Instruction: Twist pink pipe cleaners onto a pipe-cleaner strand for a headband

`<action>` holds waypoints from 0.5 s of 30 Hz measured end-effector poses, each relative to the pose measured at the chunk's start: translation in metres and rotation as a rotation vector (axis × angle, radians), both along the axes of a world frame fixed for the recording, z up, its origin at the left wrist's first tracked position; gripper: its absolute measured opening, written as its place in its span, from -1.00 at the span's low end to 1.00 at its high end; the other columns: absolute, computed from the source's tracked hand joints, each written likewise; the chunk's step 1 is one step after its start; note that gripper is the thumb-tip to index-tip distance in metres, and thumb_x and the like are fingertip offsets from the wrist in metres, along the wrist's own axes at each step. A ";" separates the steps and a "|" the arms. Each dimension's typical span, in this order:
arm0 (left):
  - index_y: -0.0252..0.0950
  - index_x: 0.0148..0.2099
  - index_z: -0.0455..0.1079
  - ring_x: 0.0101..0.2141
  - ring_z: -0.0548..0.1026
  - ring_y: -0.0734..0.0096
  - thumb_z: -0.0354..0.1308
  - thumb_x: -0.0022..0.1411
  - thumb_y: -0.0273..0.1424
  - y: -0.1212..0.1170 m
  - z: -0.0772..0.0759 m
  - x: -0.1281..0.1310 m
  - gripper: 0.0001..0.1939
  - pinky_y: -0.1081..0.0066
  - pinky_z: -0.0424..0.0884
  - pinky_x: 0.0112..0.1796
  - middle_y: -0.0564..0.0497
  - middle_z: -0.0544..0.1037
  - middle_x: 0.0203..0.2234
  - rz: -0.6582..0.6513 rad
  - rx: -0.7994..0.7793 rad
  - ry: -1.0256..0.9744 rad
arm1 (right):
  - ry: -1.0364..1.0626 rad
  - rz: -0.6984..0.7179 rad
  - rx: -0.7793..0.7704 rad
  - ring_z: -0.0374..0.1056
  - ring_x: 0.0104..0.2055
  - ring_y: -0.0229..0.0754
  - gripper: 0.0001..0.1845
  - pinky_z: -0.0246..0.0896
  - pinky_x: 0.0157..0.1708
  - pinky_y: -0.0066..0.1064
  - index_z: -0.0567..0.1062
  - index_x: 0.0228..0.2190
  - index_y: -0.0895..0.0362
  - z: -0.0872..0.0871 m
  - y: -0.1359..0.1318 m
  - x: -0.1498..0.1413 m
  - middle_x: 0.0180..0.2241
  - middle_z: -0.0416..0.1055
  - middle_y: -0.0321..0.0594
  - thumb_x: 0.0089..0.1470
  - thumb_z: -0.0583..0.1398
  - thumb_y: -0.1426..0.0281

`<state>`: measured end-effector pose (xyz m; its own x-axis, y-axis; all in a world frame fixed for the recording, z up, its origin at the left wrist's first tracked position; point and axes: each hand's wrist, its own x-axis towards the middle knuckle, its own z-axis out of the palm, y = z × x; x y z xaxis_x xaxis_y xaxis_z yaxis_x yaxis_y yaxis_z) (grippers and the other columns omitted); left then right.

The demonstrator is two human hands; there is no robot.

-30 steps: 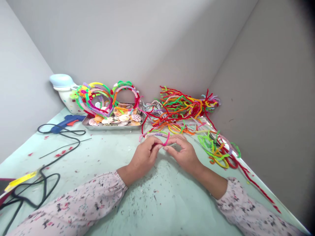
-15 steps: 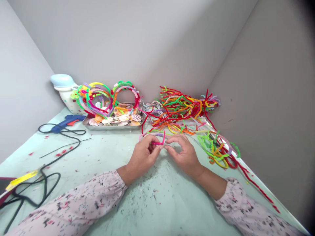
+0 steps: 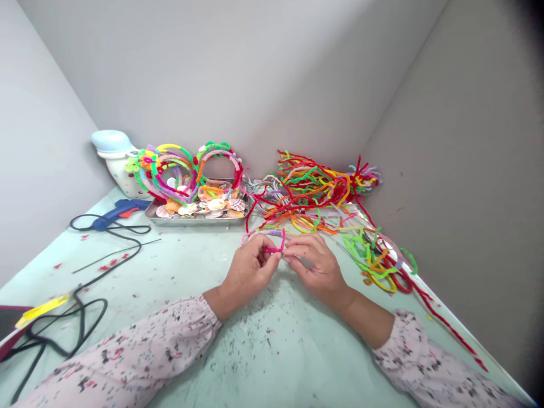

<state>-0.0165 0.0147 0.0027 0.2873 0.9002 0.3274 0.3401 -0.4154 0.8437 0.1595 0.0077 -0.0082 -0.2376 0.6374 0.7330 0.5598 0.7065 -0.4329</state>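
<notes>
Left hand (image 3: 247,276): narrow pinch on a pink pipe cleaner (image 3: 272,249). Right hand (image 3: 317,266): fingertips just beside it, grip hard to tell.

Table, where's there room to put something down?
There's a free patch of table between the glue gun and the left hand, and another in front of it and the right hand; both have specks on them. Behind the hands it's crowded with the shell tray and pipe cleaners.
</notes>
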 end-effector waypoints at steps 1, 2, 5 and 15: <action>-0.30 -0.29 0.25 -0.56 0.29 0.56 0.07 0.20 -0.36 0.000 0.000 0.000 -0.89 0.56 0.20 -0.54 0.11 0.34 -0.55 -0.010 0.002 -0.005 | -0.001 -0.001 0.005 0.35 -0.11 -0.12 -0.82 0.23 -0.09 -0.17 0.52 -0.28 -0.05 0.000 0.000 0.000 -0.28 0.47 -0.26 0.04 0.22 0.45; -0.30 -0.27 0.26 -0.54 0.31 0.56 0.05 0.22 -0.37 0.000 0.000 0.000 -0.90 0.55 0.22 -0.53 0.10 0.36 -0.51 -0.024 0.002 -0.011 | -0.002 -0.003 0.011 0.35 -0.11 -0.12 -0.82 0.23 -0.09 -0.17 0.52 -0.28 -0.05 -0.001 0.001 0.000 -0.28 0.47 -0.26 0.04 0.22 0.45; -0.30 -0.24 0.26 -0.53 0.33 0.56 0.00 0.25 -0.37 0.000 0.000 -0.001 -0.90 0.55 0.23 -0.53 0.08 0.36 -0.48 -0.047 -0.014 -0.023 | -0.011 -0.019 0.024 0.35 -0.10 -0.11 -0.82 0.23 -0.11 -0.17 0.52 -0.29 -0.05 -0.001 0.001 0.001 -0.28 0.48 -0.26 0.04 0.22 0.44; -0.26 -0.20 0.21 -0.59 0.33 0.57 0.01 0.27 -0.32 -0.002 -0.002 -0.001 -0.88 0.56 0.18 -0.59 0.12 0.36 -0.52 -0.053 -0.068 -0.065 | -0.045 -0.039 0.071 0.35 -0.12 -0.12 -0.82 0.22 -0.15 -0.19 0.52 -0.29 -0.05 0.001 0.000 0.002 -0.28 0.47 -0.25 0.04 0.22 0.46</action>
